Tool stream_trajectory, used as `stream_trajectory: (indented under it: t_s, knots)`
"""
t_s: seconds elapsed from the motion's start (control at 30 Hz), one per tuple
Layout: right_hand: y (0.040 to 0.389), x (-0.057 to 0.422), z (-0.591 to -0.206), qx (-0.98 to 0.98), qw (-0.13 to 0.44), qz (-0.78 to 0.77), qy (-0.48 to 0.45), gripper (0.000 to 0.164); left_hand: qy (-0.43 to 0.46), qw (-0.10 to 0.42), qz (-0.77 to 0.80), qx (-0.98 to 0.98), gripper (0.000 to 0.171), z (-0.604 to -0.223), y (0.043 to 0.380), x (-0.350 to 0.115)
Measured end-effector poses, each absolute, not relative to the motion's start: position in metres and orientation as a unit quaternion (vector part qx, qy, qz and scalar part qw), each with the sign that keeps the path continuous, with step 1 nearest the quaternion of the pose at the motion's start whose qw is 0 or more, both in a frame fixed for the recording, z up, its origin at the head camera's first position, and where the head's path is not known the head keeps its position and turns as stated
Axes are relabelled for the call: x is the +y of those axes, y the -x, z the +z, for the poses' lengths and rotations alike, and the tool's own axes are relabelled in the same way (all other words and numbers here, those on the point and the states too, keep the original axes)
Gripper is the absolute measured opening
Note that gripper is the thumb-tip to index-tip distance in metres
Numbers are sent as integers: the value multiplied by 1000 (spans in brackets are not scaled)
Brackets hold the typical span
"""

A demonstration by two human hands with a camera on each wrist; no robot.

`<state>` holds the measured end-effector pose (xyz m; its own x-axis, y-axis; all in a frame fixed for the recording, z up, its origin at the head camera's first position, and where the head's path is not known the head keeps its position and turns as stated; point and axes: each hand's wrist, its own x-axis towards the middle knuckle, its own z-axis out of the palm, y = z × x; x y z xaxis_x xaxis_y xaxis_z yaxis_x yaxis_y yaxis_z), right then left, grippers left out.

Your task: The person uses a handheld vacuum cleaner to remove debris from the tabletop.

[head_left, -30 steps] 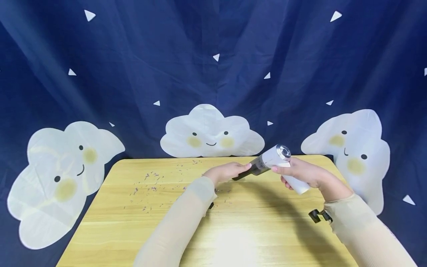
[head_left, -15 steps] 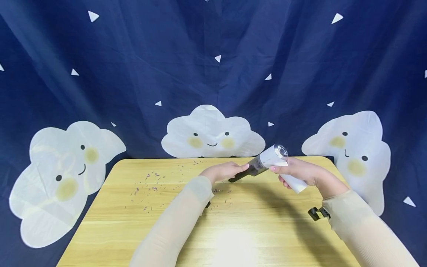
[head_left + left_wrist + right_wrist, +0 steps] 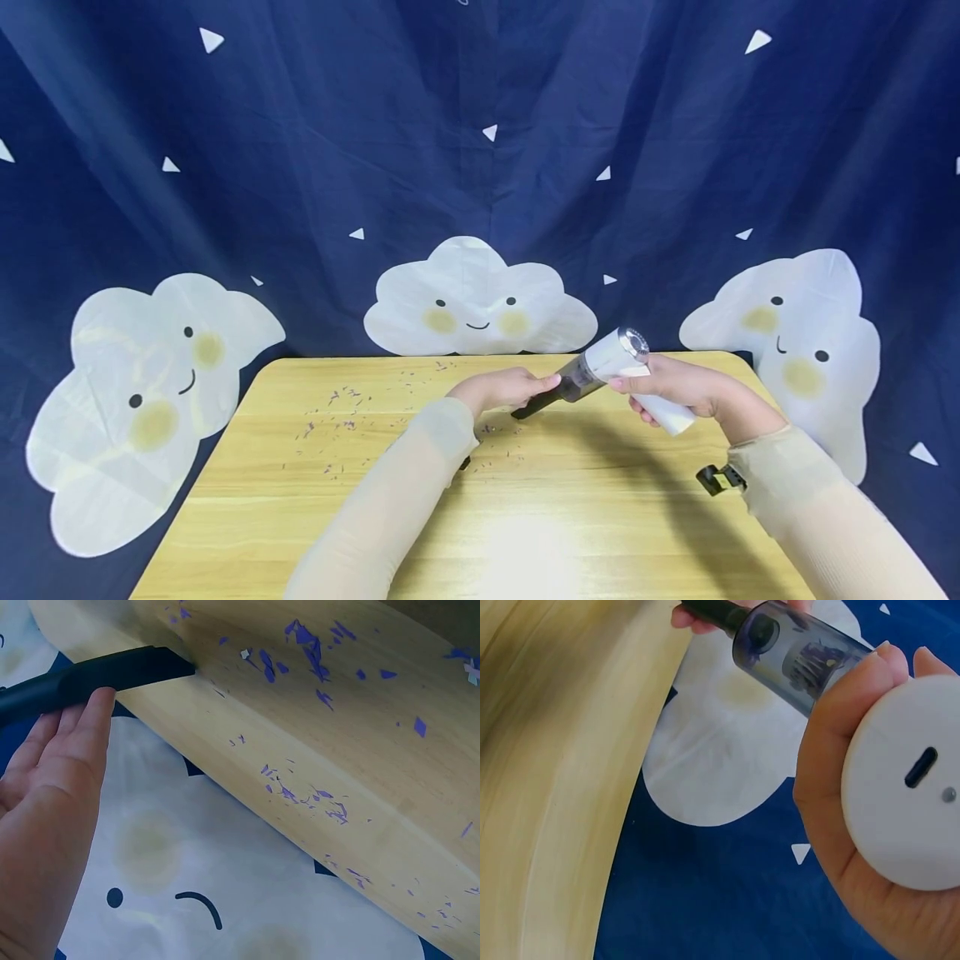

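My right hand [image 3: 678,385] grips the white handle of a handheld vacuum cleaner [image 3: 617,354]. Its clear dust cup [image 3: 802,656] contains some purple scraps. The left hand [image 3: 506,387] steadies the dark nozzle [image 3: 97,675], thumb on one side and fingers on the other. In the left wrist view the fingertips lie along the nozzle's edge. The slanted nozzle tip points down at the tabletop; whether it touches the wood cannot be told. Purple paper scraps [image 3: 307,649] lie scattered near the tip, and more scraps [image 3: 345,393] spread across the left of the table.
The wooden table [image 3: 600,525] has rounded far corners. Right behind it hangs a dark blue curtain [image 3: 480,167] with white cloud prints. A black wrist mount [image 3: 720,479] sticks out from the right sleeve.
The vacuum cleaner's nozzle has shifted slightly left and toward me, with both hands moving along. Both hands keep their hold. The head view has shifted a little.
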<state>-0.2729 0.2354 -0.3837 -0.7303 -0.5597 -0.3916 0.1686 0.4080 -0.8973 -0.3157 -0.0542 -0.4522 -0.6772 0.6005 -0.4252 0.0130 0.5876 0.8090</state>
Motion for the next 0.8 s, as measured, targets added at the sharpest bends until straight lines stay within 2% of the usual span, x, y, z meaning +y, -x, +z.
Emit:
stream_trajectory:
  t_s: [0.4, 0.8]
  knots:
    - [270, 237, -382, 766, 349, -524, 131, 33, -178, 368, 420, 810, 82, -455, 311, -53]
    - [267, 239, -380, 769, 353, -514, 142, 39, -194, 356, 408, 818, 73, -456, 307, -54]
